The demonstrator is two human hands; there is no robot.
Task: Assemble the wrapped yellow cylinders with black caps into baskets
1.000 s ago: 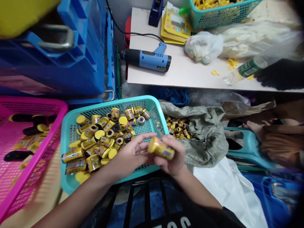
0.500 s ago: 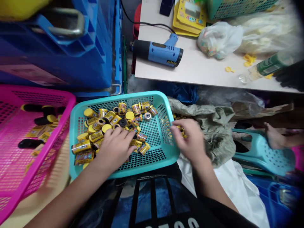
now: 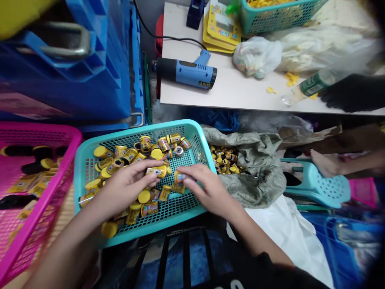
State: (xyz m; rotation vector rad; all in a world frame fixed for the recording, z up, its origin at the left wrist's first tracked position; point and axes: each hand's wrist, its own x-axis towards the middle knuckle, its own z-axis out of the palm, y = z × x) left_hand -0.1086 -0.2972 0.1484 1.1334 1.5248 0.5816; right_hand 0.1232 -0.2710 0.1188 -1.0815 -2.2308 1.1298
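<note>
A teal plastic basket (image 3: 197,127) sits in front of me, with several small yellow printed cylinders (image 3: 145,143) heaped mostly in its left half. Some have yellow caps and others show black ends. My left hand (image 3: 128,182) is over the heap, thumb and fingers closed around one yellow cylinder (image 3: 159,171) lying sideways. Toward the basket's right side, my right hand (image 3: 207,186) pinches another small printed cylinder (image 3: 179,176) between thumb and fingertips. The two held cylinders are close together but apart.
At left stands a pink basket (image 3: 70,130) with black and yellow pieces. An open grey-green sack (image 3: 261,156) at right holds many more cylinders. Behind, a white table (image 3: 180,94) carries a blue heat gun (image 3: 192,73) and plastic bags (image 3: 255,56). Another person's foot (image 3: 323,163) rests on a teal stool (image 3: 331,190).
My right hand has moved from the sack side, beyond the basket's right rim, into the basket and now pinches a cylinder. My left hand has lifted a cylinder from the heap. The view shifted slightly.
</note>
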